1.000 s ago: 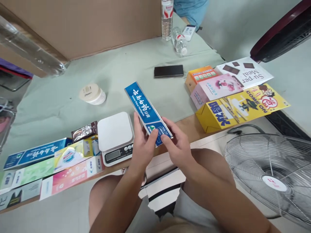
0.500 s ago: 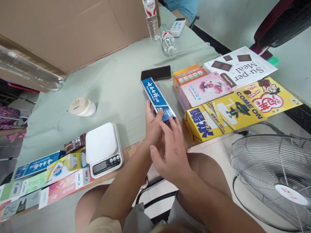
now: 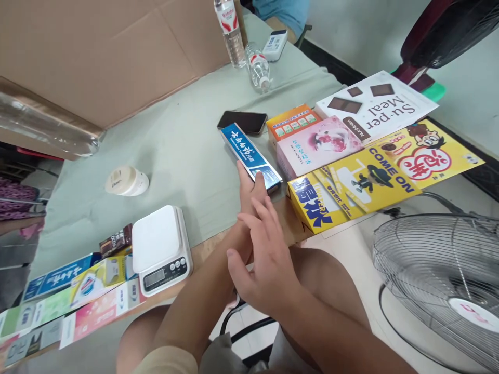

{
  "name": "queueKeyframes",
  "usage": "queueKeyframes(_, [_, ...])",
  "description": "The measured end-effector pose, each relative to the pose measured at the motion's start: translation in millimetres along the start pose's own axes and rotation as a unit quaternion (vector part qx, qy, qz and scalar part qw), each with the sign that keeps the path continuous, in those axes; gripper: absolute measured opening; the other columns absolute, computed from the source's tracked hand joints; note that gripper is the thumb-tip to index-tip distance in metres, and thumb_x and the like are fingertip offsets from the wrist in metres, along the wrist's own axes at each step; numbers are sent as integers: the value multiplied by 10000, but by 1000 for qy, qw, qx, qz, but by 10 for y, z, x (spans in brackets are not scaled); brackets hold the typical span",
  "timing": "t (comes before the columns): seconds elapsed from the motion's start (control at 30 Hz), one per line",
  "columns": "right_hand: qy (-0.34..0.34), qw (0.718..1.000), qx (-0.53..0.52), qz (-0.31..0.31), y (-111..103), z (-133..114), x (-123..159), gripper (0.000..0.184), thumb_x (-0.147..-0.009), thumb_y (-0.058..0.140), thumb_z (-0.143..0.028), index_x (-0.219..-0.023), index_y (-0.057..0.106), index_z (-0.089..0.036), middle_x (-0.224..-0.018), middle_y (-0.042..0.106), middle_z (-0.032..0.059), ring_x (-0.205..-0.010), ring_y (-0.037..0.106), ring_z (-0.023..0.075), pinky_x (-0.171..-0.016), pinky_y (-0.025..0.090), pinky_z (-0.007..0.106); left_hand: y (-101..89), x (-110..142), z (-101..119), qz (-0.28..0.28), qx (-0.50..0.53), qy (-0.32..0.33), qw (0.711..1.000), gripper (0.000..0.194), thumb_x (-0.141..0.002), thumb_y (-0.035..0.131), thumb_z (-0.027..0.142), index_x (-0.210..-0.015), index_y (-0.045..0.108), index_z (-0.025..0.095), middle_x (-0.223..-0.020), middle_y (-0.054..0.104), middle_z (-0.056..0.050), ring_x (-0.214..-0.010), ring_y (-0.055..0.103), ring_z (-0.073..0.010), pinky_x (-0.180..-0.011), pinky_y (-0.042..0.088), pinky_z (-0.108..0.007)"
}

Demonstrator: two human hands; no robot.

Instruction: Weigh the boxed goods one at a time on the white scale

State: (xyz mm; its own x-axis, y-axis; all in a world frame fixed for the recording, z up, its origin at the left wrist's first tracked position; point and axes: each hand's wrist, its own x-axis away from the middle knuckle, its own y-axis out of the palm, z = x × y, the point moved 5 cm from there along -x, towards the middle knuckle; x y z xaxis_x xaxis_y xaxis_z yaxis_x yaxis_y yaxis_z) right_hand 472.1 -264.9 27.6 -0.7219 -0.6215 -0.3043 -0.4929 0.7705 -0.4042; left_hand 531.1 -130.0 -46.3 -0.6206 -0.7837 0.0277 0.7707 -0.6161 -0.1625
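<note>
A long blue toothpaste box (image 3: 247, 150) with white lettering lies tilted in my left hand (image 3: 251, 189), whose thumb rests on its near end. The fingers beneath the box are mostly hidden. My right hand (image 3: 263, 249) holds nothing; its fingers are apart and overlap my left wrist in the view. Beyond the far end of the box lies a black phone (image 3: 242, 122). To the right are a pink box (image 3: 317, 145) and a yellow box (image 3: 358, 187). A white kitchen scale (image 3: 159, 244) stands left of my forearms, its plate bare.
Several flat boxes (image 3: 89, 317) and a brown packet (image 3: 116, 240) lie left of the scale. A lidded cup (image 3: 128, 181) stands behind it. Water bottles (image 3: 257, 67) are at the back near cardboard (image 3: 128, 47). A wire-caged fan (image 3: 436, 270) is at right. Someone's blue clothing (image 3: 284, 15) shows behind.
My right hand has drawn back from the box's near end toward my left wrist. The box stays in my left hand. The whole view has shifted slightly.
</note>
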Motion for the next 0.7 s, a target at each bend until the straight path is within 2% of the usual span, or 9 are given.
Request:
queueKeyframes(0.17, [9,1000,-10,-10,10,-5,-2,451,-914,569,-267,-1352,583,-160,-1605,509,217,-1600,366,409,-1203,465,674,32,2,10,-21,-17,-7,1000,689,-1036,573,470,-1644,310,283,-1587,564,-98,-1503,520,-291,-1321,346,-486])
queueKeyframes(0.33, [21,999,-17,-22,17,2,3,442,-917,569,-273,-1341,599,-154,-1611,510,220,-1610,348,418,-1195,463,693,84,-125,80,-35,-37,-12,999,604,-1023,578,316,-1595,389,265,-1558,590,-89,-1550,460,-267,-1363,250,-461])
queueKeyframes(0.53, [29,999,-22,-26,37,11,-14,428,-907,576,-280,-1314,616,-155,-1616,505,219,-1614,347,406,-1207,463,671,163,-168,214,-61,-39,-11,997,426,-1025,478,168,-1449,508,194,-1471,652,-116,-1369,616,-258,-1263,407,-450])
queueKeyframes(0.7, [31,999,-19,-23,20,24,-11,428,-904,577,-284,-1311,612,-159,-1618,502,216,-1619,337,405,-1209,464,667,126,-148,213,-67,-19,1,998,316,-1015,552,192,-1328,579,225,-1341,714,-70,-1280,658,-236,-1219,445,-412])
